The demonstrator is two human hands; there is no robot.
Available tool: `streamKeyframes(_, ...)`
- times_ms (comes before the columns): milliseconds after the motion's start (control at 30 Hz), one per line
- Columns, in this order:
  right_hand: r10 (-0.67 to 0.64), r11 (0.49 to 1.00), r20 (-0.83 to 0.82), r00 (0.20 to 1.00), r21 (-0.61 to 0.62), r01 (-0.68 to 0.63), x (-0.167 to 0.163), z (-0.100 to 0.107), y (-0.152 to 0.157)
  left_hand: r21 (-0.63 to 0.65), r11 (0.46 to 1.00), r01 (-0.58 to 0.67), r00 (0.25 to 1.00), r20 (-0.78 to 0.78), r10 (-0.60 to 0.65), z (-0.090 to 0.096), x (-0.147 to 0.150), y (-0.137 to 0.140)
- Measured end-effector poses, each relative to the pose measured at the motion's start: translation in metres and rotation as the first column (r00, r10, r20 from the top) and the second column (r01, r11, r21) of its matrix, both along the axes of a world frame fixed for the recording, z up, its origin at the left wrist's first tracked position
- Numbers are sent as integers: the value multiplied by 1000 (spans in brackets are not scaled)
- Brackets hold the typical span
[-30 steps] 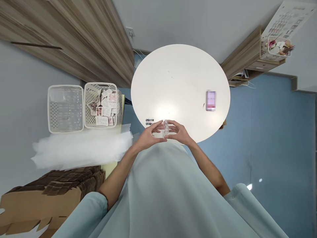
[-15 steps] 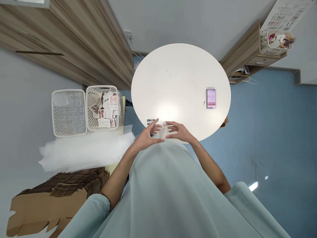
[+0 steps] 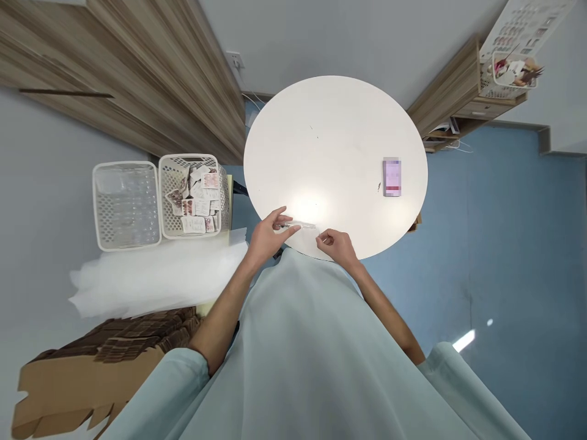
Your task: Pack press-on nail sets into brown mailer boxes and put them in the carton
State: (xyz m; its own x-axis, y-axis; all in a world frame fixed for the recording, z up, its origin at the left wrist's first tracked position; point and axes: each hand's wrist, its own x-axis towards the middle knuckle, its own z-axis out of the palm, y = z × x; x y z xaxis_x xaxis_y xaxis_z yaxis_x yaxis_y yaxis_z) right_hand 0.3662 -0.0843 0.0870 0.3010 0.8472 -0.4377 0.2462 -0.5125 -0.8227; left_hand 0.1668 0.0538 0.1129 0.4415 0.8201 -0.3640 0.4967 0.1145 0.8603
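A thin, clear plastic piece (image 3: 308,225) lies nearly level at the near edge of the white oval table (image 3: 339,128). My left hand (image 3: 269,237) has its thumb and fingers around the left end of this piece. Something small and dark shows between those fingers, too small to name. Just off the piece's right end, my right hand (image 3: 337,244) is closed, thumb against curled fingers. Whatever it pinches, if anything, is hidden.
A phone-like object (image 3: 392,177), blurred, lies on the table's right side. To the left stand a basket of printed cards (image 3: 189,157) and a basket of clear plastic pieces (image 3: 126,164). White wrapping sheets (image 3: 156,275) and flattened cardboard boxes (image 3: 87,385) are nearer me.
My hands have moved apart, and the clear piece has turned from upright to flat in my left hand. My right hand has closed. The small dark patterned items by my left hand no longer show.
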Motion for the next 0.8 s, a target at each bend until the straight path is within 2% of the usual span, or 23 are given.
streamKeyframes(133,-64,998,-192,979,-30,59,-3,0,-1,-31,998,-59,987,147,63,-13,6,3)
streamKeyframes(233,-90,996,-350,932,-41,81,-4,1,-2,-90,989,-120,973,186,135,-18,6,4)
streamKeyframes(333,-86,996,-425,901,-40,77,-6,4,-1,-228,959,-169,946,235,223,-17,2,1)
streamKeyframes(400,-84,996,-442,893,-39,74,-8,6,1,-411,896,-171,906,292,307,-16,-3,-4)
streamKeyframes(467,-77,997,-447,891,-34,69,-11,7,3,-593,793,-144,860,322,397,-15,-8,-10)
streamKeyframes(567,-51,999,-452,891,-28,43,-18,6,8,-737,666,-113,808,322,494,-17,-19,-22)
streamKeyframes(633,-23,1000,-450,893,-26,12,-24,5,11,-766,630,-125,782,315,538,-18,-27,-29)
streamKeyframes(800,129,991,-412,902,39,-125,-39,-4,27,-755,601,-262,702,279,656,-21,-57,-39)
